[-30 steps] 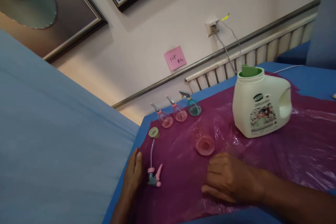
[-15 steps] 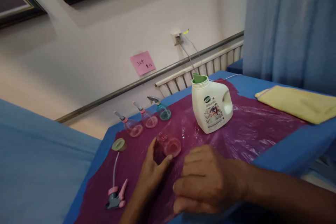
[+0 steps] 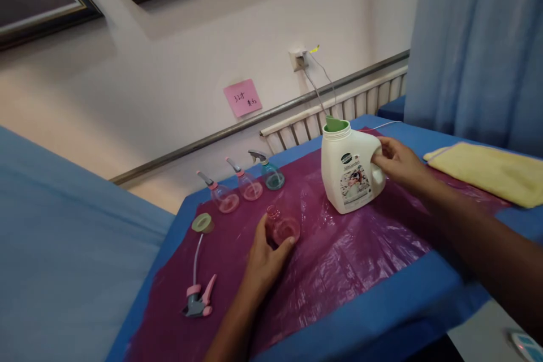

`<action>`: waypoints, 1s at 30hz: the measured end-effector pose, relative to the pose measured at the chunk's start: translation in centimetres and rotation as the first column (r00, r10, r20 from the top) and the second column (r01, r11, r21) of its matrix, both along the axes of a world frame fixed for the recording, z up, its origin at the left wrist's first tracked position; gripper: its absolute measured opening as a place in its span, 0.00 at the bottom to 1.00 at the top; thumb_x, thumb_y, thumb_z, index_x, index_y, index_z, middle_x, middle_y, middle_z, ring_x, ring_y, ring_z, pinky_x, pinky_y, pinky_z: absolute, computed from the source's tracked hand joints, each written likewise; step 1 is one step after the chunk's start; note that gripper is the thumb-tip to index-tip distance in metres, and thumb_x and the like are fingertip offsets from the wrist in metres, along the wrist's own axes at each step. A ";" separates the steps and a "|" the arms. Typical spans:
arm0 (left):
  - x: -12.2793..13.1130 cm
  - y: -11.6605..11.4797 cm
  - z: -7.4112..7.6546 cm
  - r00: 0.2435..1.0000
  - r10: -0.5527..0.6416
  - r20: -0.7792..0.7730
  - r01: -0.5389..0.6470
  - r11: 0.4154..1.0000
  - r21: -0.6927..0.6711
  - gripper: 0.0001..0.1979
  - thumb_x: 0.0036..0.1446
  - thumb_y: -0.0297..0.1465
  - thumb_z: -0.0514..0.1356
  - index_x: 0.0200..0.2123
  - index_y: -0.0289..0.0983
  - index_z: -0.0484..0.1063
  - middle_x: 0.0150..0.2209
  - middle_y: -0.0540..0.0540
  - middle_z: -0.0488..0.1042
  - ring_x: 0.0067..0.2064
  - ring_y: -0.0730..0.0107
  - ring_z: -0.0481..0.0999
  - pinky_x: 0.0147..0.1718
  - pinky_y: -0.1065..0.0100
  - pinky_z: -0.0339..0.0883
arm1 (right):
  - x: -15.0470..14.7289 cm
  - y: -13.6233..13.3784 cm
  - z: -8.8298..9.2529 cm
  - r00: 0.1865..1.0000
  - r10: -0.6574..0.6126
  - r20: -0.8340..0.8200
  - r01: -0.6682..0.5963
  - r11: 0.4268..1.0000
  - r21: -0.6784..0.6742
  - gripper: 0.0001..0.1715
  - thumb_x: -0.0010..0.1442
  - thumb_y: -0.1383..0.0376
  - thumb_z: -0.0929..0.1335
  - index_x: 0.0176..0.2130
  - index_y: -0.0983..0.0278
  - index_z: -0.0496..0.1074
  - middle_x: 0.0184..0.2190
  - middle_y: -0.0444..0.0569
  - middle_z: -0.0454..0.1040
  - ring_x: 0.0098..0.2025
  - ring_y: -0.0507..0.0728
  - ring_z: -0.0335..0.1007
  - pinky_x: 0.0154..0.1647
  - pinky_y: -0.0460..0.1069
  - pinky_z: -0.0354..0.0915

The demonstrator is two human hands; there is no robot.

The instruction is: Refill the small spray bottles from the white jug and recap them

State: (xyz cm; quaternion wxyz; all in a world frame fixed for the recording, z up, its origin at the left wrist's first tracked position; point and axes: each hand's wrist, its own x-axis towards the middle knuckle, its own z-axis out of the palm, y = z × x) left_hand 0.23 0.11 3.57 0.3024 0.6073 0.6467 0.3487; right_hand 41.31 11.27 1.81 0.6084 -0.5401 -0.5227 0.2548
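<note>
My left hand (image 3: 266,254) curls around a clear pink spray bottle (image 3: 285,228) that has no spray head on it. Thumb and forefinger touch its two sides; the other fingers are partly hidden. At the right, my right hand (image 3: 397,161) is closed round the handle of a white plastic jug (image 3: 350,167), which stands upright on the sheet. Its mouth is uncapped, with a green spout (image 3: 335,123) inside. A grey and pink spray head (image 3: 198,301) with its tube lies at the left, below a pale green cap (image 3: 202,223).
Behind stand two pink spray bottles (image 3: 226,201) (image 3: 250,188) and a teal spray bottle (image 3: 272,177), all with heads on. A purple plastic sheet (image 3: 331,271) covers part of the blue table (image 3: 428,271). A folded yellow cloth (image 3: 487,172) lies at the right. Blue curtains (image 3: 475,45) hang beside the wall.
My right hand has moved from the front of the table, up and right, and taken hold of the jug's handle. My left hand stays at the pink bottle. The view has shifted slightly.
</note>
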 end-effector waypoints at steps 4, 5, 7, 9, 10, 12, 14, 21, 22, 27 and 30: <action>0.8 0.3 0.4 1.000 -0.006 -0.008 0.006 1.000 -0.004 0.48 0.59 0.42 0.77 0.77 0.41 0.62 0.72 0.33 0.75 0.71 0.40 0.77 0.72 0.40 0.66 | 0.4 0.5 -0.1 0.989 0.028 0.142 -0.007 0.990 -0.143 0.19 0.63 0.52 0.71 0.47 0.61 0.79 0.44 0.52 0.86 0.46 0.66 0.81 0.48 0.59 0.76; 0.9 0.3 0.3 1.000 -0.007 0.004 0.007 1.000 0.008 0.46 0.59 0.41 0.76 0.76 0.41 0.63 0.71 0.34 0.76 0.70 0.41 0.78 0.72 0.41 0.67 | 0.4 0.5 0.1 0.980 0.015 0.198 0.012 0.991 -0.136 0.19 0.64 0.51 0.70 0.45 0.61 0.78 0.44 0.53 0.86 0.46 0.66 0.80 0.48 0.59 0.75; 0.8 0.3 0.0 1.000 -0.008 0.026 0.008 0.999 0.035 0.44 0.59 0.38 0.75 0.74 0.40 0.65 0.70 0.34 0.77 0.69 0.44 0.79 0.71 0.43 0.68 | 0.2 0.4 0.7 0.959 -0.006 0.282 0.037 0.994 -0.103 0.18 0.67 0.51 0.67 0.45 0.61 0.78 0.45 0.55 0.85 0.48 0.67 0.79 0.49 0.59 0.73; 0.5 0.2 -0.3 0.999 -0.006 0.044 0.004 0.998 0.055 0.42 0.60 0.37 0.74 0.74 0.40 0.65 0.68 0.35 0.78 0.68 0.45 0.80 0.70 0.45 0.70 | -0.1 0.3 1.7 0.936 -0.040 0.349 0.069 0.995 -0.072 0.18 0.68 0.53 0.66 0.48 0.60 0.78 0.47 0.56 0.85 0.49 0.68 0.79 0.49 0.58 0.72; 0.3 0.2 -0.3 0.998 0.002 0.055 -0.005 0.998 0.064 0.42 0.60 0.37 0.74 0.74 0.41 0.65 0.68 0.35 0.78 0.67 0.46 0.81 0.70 0.46 0.70 | -0.3 0.2 2.3 0.921 -0.057 0.385 0.088 0.994 -0.064 0.18 0.68 0.55 0.65 0.49 0.60 0.78 0.48 0.57 0.85 0.50 0.68 0.79 0.49 0.58 0.72; -0.1 -0.1 -0.1 0.997 0.033 0.076 -0.040 0.995 0.090 0.42 0.60 0.37 0.75 0.74 0.41 0.65 0.68 0.35 0.78 0.67 0.46 0.81 0.70 0.46 0.71 | -0.8 0.2 3.9 0.888 -0.073 0.454 0.113 0.992 -0.060 0.18 0.67 0.57 0.66 0.51 0.61 0.78 0.49 0.59 0.85 0.50 0.68 0.78 0.49 0.57 0.70; -0.5 -0.3 0.4 0.993 0.076 0.085 -0.084 0.991 0.102 0.43 0.59 0.37 0.75 0.74 0.42 0.65 0.69 0.35 0.77 0.68 0.46 0.80 0.71 0.45 0.70 | -1.4 0.1 5.7 0.854 -0.065 0.516 0.111 0.992 -0.059 0.19 0.67 0.58 0.66 0.52 0.62 0.78 0.49 0.60 0.84 0.49 0.68 0.78 0.47 0.56 0.68; -1.0 -0.1 1.6 0.980 0.162 0.112 -0.177 0.974 0.140 0.43 0.59 0.37 0.75 0.75 0.43 0.65 0.73 0.35 0.73 0.73 0.46 0.76 0.74 0.44 0.65 | -5.0 -0.5 8.5 0.769 -0.091 0.633 0.131 0.991 -0.017 0.21 0.68 0.56 0.64 0.54 0.59 0.77 0.44 0.57 0.85 0.43 0.66 0.77 0.39 0.53 0.60; -1.0 0.1 1.7 0.977 0.165 0.133 -0.184 0.972 0.146 0.44 0.58 0.37 0.75 0.74 0.42 0.65 0.73 0.34 0.73 0.73 0.46 0.75 0.74 0.45 0.65 | -5.5 -0.6 8.5 0.767 -0.089 0.636 0.124 0.992 -0.011 0.20 0.69 0.57 0.64 0.54 0.59 0.77 0.44 0.57 0.85 0.43 0.66 0.77 0.38 0.53 0.60; -1.2 1.6 2.9 0.970 0.188 0.153 -0.213 0.961 0.175 0.46 0.55 0.36 0.77 0.74 0.41 0.67 0.73 0.32 0.72 0.73 0.43 0.75 0.75 0.44 0.65 | -7.3 -0.1 9.1 0.756 -0.041 0.653 0.089 0.995 -0.041 0.15 0.66 0.60 0.65 0.49 0.56 0.78 0.42 0.52 0.85 0.42 0.64 0.79 0.37 0.52 0.60; -1.4 2.3 3.7 0.969 0.187 0.161 -0.219 0.954 0.206 0.45 0.55 0.36 0.77 0.74 0.40 0.67 0.74 0.32 0.72 0.73 0.42 0.74 0.75 0.43 0.65 | -7.6 0.6 9.8 0.739 0.001 0.673 0.085 0.992 -0.095 0.14 0.63 0.63 0.66 0.46 0.54 0.80 0.40 0.48 0.86 0.40 0.62 0.79 0.36 0.51 0.60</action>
